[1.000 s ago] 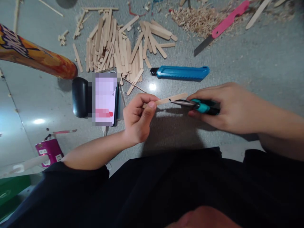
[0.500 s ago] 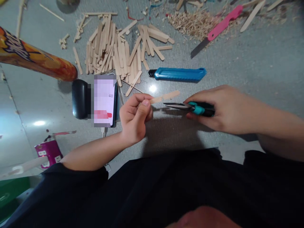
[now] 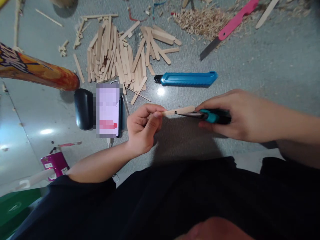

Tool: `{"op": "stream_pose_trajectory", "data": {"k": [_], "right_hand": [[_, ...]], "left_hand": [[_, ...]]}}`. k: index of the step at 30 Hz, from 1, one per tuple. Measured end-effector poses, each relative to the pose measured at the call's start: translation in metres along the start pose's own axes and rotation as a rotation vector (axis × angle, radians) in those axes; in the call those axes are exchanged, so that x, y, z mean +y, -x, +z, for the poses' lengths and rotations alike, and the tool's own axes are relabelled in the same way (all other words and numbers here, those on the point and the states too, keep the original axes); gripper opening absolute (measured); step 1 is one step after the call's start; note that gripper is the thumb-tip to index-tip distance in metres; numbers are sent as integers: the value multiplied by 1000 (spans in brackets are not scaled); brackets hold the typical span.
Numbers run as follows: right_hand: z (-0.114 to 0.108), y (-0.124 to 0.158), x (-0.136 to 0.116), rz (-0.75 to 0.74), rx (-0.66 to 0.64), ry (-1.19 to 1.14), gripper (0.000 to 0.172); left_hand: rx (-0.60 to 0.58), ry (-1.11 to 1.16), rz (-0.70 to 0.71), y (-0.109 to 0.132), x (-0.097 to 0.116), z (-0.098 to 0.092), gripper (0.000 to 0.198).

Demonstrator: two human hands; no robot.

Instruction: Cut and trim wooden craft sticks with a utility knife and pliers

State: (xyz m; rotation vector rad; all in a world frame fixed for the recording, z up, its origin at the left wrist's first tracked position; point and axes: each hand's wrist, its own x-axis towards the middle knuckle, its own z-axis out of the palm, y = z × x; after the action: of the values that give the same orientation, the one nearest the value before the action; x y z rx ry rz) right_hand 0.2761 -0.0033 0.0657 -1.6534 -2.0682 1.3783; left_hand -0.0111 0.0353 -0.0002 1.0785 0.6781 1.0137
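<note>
My left hand [image 3: 145, 128] is closed, pinching one end of a wooden craft stick [image 3: 185, 109] between thumb and fingers. The stick points to the right and has a small notch in its edge near the middle. My right hand [image 3: 235, 115] is wrapped round needle-nose pliers [image 3: 212, 116] with teal and black handles. The pliers' tapered jaws lie along the stick, with their tip at the notch. Whether the jaws grip the wood I cannot tell. Beyond my hands lies a blue utility knife [image 3: 188, 79].
A pile of craft sticks [image 3: 106, 50] spreads behind my left hand. A phone [image 3: 107, 113] and a dark case [image 3: 83, 109] lie to the left, near an orange tube [image 3: 50, 71]. A pink-handled saw [image 3: 230, 29] rests by wood shavings [image 3: 200, 21]. A purple power adapter [image 3: 56, 163] sits lower left.
The pliers' tip has come up to the notch in the stick; before, it was just below it. The stick's free end has dropped slightly. The camera view has shifted a little.
</note>
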Motion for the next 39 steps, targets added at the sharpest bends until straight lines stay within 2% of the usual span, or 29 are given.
{"op": "stream_pose_trajectory", "data": {"k": [5,13,25,31,39], "right_hand": [[-3,0,-7,45,-65,-43,35],[-1,-3,1,19,-85,-85,47],[-1,1,-10,48,-72,-74,47],[0,2,-13,74,-94,-94,52],[1,3,-20,50,-58,-73,46]], "left_hand": [[-42,-12,40,4,-2,-2,13],[-77,-19,16,9,-4,-5,15],[-189,101,-74,1,0,4,35],[-173,103,-77,-3,2,4,37],[-140,124,-64,-3,-5,1,34]]}}
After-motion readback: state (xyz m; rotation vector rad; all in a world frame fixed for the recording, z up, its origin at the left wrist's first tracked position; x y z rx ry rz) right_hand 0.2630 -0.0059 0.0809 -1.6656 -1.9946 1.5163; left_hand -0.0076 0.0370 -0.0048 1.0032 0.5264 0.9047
